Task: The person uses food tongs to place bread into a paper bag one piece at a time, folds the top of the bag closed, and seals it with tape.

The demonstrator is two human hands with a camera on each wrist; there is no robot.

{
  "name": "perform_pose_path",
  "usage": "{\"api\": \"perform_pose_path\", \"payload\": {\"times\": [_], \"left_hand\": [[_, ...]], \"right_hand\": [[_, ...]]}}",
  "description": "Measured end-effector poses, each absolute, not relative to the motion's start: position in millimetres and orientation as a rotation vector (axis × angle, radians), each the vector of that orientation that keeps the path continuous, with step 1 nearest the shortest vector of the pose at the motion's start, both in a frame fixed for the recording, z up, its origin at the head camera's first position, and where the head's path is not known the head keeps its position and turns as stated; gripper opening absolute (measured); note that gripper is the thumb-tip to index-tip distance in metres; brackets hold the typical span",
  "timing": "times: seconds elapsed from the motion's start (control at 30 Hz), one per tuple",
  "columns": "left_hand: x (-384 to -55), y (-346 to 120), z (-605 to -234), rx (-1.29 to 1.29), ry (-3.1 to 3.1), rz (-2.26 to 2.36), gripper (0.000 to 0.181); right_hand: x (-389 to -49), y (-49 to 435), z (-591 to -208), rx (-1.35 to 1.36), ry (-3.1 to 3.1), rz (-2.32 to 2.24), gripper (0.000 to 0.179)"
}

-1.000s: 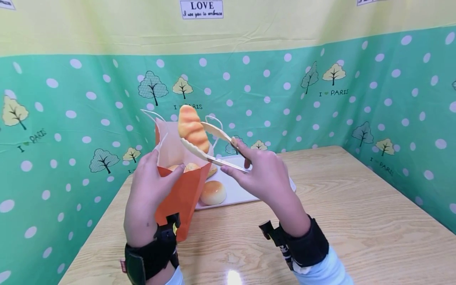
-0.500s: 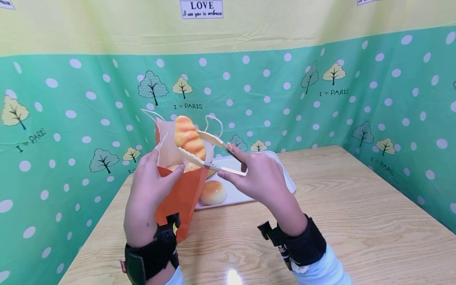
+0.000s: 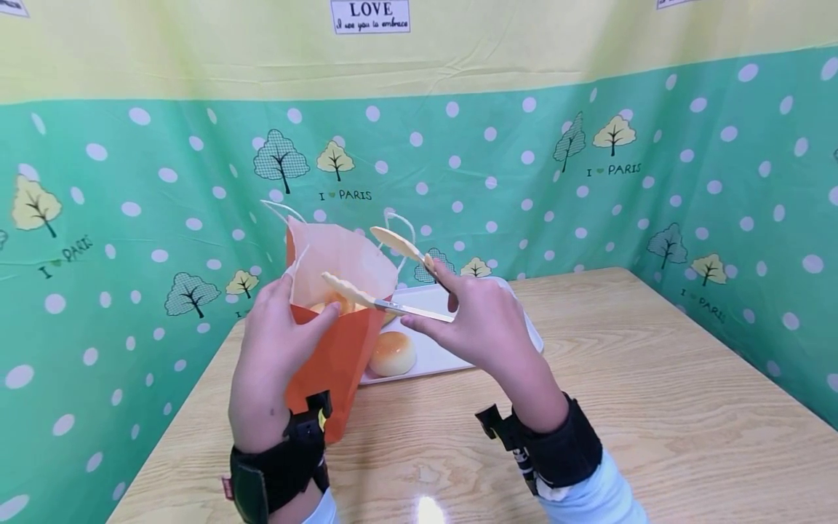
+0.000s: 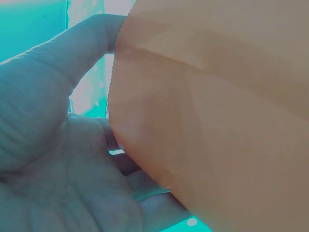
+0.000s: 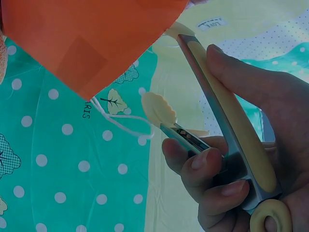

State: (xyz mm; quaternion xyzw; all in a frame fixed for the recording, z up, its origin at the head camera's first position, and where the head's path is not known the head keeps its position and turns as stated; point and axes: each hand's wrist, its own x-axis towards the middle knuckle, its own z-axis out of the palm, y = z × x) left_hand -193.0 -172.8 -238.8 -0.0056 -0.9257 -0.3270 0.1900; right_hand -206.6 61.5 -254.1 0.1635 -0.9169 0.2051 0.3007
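Observation:
An orange paper bag [image 3: 337, 356] with white string handles leans open in the head view. My left hand [image 3: 275, 349] grips its near left side, thumb over the rim; the left wrist view shows fingers behind the bag's paper [image 4: 203, 121]. Inside the mouth several bread pieces [image 3: 340, 302] show, partly hidden by the thumb and rim. My right hand [image 3: 484, 320] holds a pair of cream-tipped tongs [image 3: 415, 311] over the bag's right edge. The tong tips stand apart with nothing between them. In the right wrist view, fingers and thumb wrap the tongs' cream-and-metal handles [image 5: 231, 125].
Behind the bag a white tray [image 3: 441, 342] lies on the wooden table [image 3: 622, 378]. A round glossy bun [image 3: 393, 354] sits on its near left corner, with another bread piece [image 3: 388, 318] partly hidden by the bag. A patterned green curtain [image 3: 484, 204] surrounds the table.
The ridged bread held in the tongs went down to the bag's mouth and has left the tongs, whose tips have spread apart. My left hand keeps its place on the bag.

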Motion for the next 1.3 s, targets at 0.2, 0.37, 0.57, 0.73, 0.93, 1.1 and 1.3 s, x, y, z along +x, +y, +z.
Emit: {"api": "perform_pose_path", "payload": {"times": [0.2, 0.37, 0.57, 0.73, 0.93, 1.1, 1.3], "left_hand": [[-192.8, -173.6, -239.4, 0.0, -2.608, -0.908, 0.084], [-193.7, -174.0, -239.5, -0.009, -2.591, -0.916, 0.081], [-194.9, -172.7, -239.9, -0.021, -2.591, -0.905, 0.081], [-195.1, -172.0, -239.7, -0.021, -2.589, -0.899, 0.081], [-195.6, -171.8, -239.6, -0.03, -2.59, -0.893, 0.081], [-195.4, -171.5, -238.3, -0.026, -2.594, -0.896, 0.081], [-195.0, -172.3, -236.7, -0.011, -2.604, -0.919, 0.081]], "right_hand": [[-207.7, 61.8, -254.4, 0.441, -2.447, 0.543, 0.08], [-208.6, 61.6, -255.0, 0.446, -2.444, 0.54, 0.08], [-208.4, 62.7, -254.7, 0.441, -2.449, 0.544, 0.08], [-208.3, 63.3, -254.3, 0.445, -2.45, 0.551, 0.08], [-208.6, 64.1, -254.2, 0.441, -2.458, 0.555, 0.08], [-208.7, 64.7, -253.2, 0.44, -2.462, 0.559, 0.079], [-208.3, 67.4, -249.3, 0.429, -2.485, 0.591, 0.081]]}}
